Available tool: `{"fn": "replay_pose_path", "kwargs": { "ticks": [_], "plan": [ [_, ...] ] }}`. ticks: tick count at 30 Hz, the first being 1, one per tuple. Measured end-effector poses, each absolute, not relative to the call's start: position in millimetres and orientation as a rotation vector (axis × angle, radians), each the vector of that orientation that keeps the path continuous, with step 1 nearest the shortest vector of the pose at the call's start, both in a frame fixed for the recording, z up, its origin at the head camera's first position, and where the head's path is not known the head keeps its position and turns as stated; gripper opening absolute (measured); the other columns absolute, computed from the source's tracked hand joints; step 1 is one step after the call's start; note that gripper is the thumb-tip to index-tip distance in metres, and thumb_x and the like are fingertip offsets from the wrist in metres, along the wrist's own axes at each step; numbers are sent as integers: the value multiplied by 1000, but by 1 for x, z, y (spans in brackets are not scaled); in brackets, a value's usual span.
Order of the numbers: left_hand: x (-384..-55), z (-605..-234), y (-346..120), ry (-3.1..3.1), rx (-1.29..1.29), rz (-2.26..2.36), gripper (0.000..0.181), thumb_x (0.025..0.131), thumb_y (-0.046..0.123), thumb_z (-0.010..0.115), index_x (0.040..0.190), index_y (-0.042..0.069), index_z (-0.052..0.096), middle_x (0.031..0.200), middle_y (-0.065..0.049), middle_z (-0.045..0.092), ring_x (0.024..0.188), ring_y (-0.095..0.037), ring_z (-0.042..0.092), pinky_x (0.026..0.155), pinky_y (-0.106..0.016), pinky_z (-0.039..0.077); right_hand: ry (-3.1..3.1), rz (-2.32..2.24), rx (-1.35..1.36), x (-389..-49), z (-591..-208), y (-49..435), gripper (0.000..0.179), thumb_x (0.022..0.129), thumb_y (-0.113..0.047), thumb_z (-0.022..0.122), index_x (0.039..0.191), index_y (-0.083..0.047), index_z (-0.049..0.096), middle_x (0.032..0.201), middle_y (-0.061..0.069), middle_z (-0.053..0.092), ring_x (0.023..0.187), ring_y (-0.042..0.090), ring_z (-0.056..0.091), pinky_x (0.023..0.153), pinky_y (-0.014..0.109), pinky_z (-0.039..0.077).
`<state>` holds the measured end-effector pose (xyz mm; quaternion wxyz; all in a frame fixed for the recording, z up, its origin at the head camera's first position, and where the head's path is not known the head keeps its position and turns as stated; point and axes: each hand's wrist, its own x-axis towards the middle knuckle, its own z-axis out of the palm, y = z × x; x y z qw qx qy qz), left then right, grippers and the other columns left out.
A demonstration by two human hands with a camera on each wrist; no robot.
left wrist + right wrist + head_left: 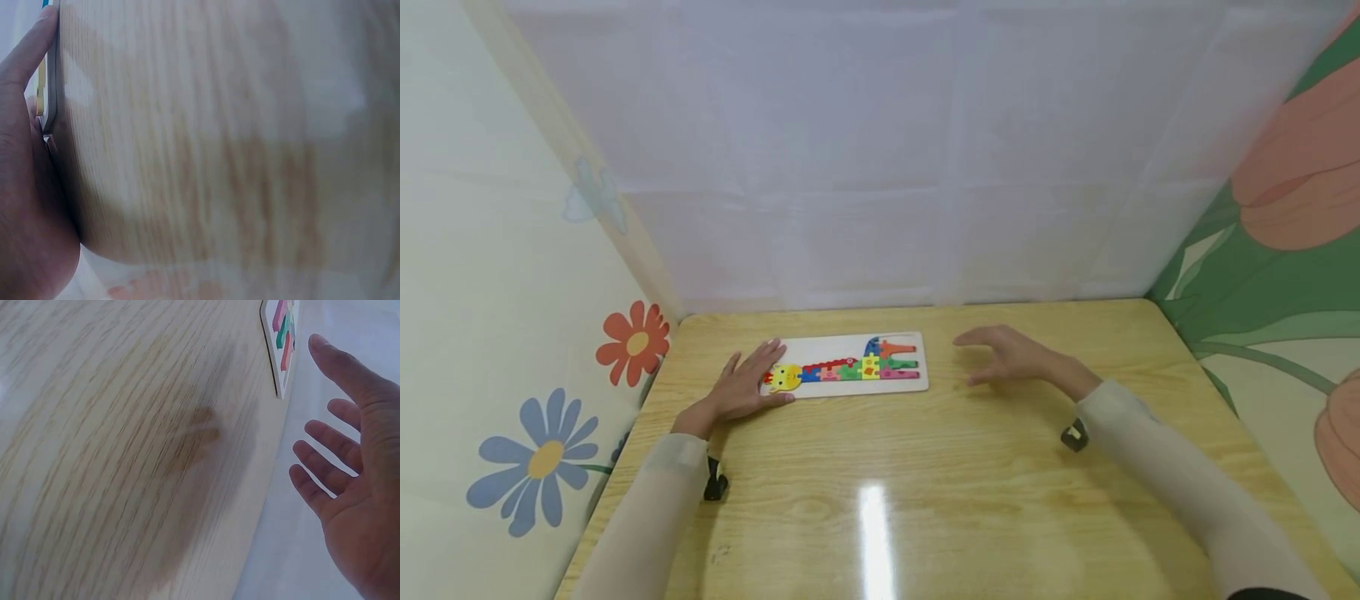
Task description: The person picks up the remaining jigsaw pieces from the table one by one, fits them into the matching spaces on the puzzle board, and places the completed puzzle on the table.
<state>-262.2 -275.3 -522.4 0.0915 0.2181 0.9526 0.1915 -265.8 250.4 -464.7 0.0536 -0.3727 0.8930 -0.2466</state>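
A white puzzle board lies near the far side of the table, with a giraffe puzzle of colourful pieces in it. The giraffe's yellow head is at the left end and its legs point right. My left hand rests at the board's left end, fingers at the far corner and thumb along the near edge. In the left wrist view the straight thumb touches the board's side. Off the board's right end, my right hand hovers over the table with fingers spread and nothing in them.
The wooden table has a white cloth wall behind it. Floral panels stand at both sides, with a blue flower on the left. Dark wrist cameras hang beneath both sleeves.
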Motion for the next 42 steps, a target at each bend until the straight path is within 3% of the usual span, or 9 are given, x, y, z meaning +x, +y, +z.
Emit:
{"fn": "replay_pose_path", "kwargs": {
  "ticks": [18, 31, 42],
  "plan": [
    [-264, -525, -278, 2837, 655, 570, 104, 94, 63, 66, 170, 9, 20, 178, -17, 12, 164, -40, 6, 125, -69, -8, 2754, -724, -1186, -251, -462, 290, 68, 81, -28, 94, 137, 2, 68, 137, 22, 69, 127, 42, 65, 109, 59, 50],
    [-264, -523, -278, 2836, 653, 569, 105, 93, 63, 67, 170, 8, 20, 177, -18, 13, 164, -40, 6, 125, -69, -8, 2732, -724, -1200, -234, -463, 308, 60, 83, -18, 92, 134, 3, 69, 133, 20, 71, 123, 42, 67, 101, 60, 54],
    [-264, -524, -277, 2834, 648, 558, 105, 93, 63, 67, 170, 8, 20, 177, -17, 12, 164, -40, 6, 125, -69, -8, 2712, -712, -1141, -225, -460, 325, 62, 82, -24, 93, 133, 1, 70, 132, 17, 72, 122, 39, 68, 100, 57, 56]
  ]
}}
